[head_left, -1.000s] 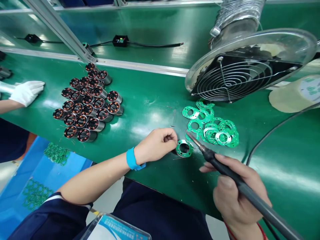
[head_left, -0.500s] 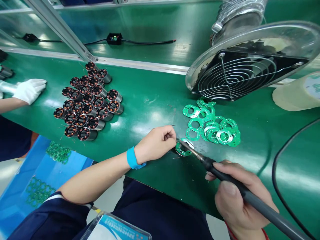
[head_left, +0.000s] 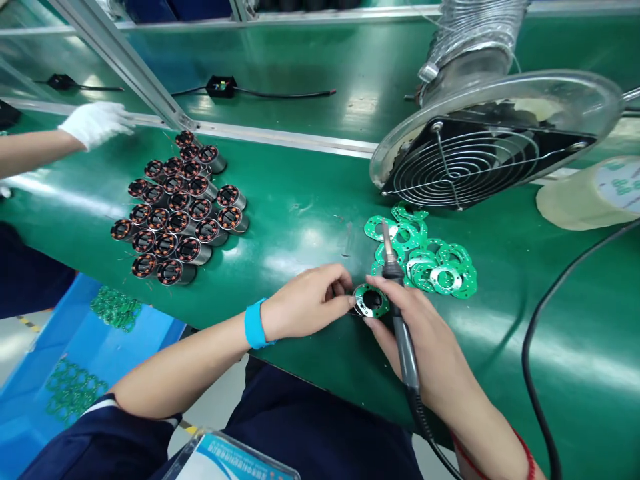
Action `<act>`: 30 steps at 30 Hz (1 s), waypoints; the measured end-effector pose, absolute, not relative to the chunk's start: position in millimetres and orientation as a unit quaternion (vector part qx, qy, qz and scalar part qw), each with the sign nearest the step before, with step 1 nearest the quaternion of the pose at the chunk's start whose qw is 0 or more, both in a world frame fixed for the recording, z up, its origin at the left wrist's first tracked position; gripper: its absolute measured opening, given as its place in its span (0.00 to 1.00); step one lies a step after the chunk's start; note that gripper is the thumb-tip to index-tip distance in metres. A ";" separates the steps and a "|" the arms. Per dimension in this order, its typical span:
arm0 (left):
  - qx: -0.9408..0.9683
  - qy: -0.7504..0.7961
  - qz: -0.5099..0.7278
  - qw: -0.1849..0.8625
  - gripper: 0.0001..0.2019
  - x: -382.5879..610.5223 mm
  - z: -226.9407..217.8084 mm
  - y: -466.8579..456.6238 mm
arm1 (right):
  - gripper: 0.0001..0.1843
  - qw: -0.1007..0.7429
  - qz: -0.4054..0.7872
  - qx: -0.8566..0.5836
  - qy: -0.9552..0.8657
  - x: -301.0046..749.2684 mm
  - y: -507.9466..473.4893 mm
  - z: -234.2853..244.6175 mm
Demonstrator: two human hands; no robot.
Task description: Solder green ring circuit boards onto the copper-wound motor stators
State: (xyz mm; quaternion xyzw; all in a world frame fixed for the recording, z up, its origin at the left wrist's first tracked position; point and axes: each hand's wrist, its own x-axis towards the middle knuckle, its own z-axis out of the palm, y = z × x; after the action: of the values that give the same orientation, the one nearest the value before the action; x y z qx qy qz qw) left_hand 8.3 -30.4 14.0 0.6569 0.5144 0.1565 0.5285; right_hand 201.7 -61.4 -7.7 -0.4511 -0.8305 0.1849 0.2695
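Observation:
A motor stator with a green ring-shaped circuit board [head_left: 364,308] on top stands near the table's front edge. My left hand [head_left: 310,300], with a blue wristband, is closed at the stator's left side, its thumb tip touching the board's rim. My right hand [head_left: 425,333] is wrapped round a soldering iron [head_left: 406,347], whose metal tip points up and away, over the loose boards. The thumb and index finger of that same hand also rest against the stator's right side. Any thin wire between my left fingers is hidden.
Loose green ring boards [head_left: 430,263] lie in a pile beyond my right hand, under a round fume extractor fan [head_left: 455,170]. Several copper-wound stators [head_left: 177,220] stand at left. A co-worker's gloved hand [head_left: 97,125] reaches behind them. A blue bin [head_left: 150,333] holds more boards. The iron's black cable [head_left: 533,333] loops at right.
The soldering iron has swung from the board to point upward, and my right fingers have come onto the stator. The stator's board has turned. The co-worker's gloved hand has moved farther back and right.

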 end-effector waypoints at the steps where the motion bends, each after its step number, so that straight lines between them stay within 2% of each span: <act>1: 0.682 0.498 0.149 0.515 0.03 6.5 14.1 -31.8 | 0.21 0.275 0.170 -0.457 -0.829 202.9 -61.1 -9.5; 6: 0.709 0.481 0.224 0.465 0.08 8.1 13.4 -32.6 | 0.21 0.289 0.102 -0.462 -0.832 201.9 -59.9 -15.3; 12: 0.571 0.490 0.260 0.606 0.03 20.9 8.1 -29.1 | 0.29 0.325 0.112 -0.410 -0.845 199.3 -64.2 -7.5; 18: 0.501 0.517 0.233 0.654 0.03 20.7 8.9 -29.5 | 0.22 0.326 0.104 -0.410 -0.845 201.4 -66.6 -2.3; 23: 0.516 0.536 0.255 0.617 0.03 20.3 11.5 -35.2 | 0.20 0.355 0.149 -0.407 -0.829 202.7 -67.6 0.8; 27: 0.584 0.539 0.272 0.543 0.05 22.1 12.0 -39.0 | 0.23 0.430 0.215 -0.442 -0.757 208.6 -78.7 2.1; 30: 0.619 0.541 0.270 0.501 0.06 23.2 10.8 -41.0 | 0.17 0.490 0.253 -0.479 -0.683 216.3 -91.5 0.0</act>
State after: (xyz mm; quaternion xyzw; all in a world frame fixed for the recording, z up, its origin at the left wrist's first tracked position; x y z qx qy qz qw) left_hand 23.2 -41.0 10.8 0.6192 0.5409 0.2705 0.5009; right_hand 216.3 -91.5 0.0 -0.4790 -0.6835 0.2527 0.4895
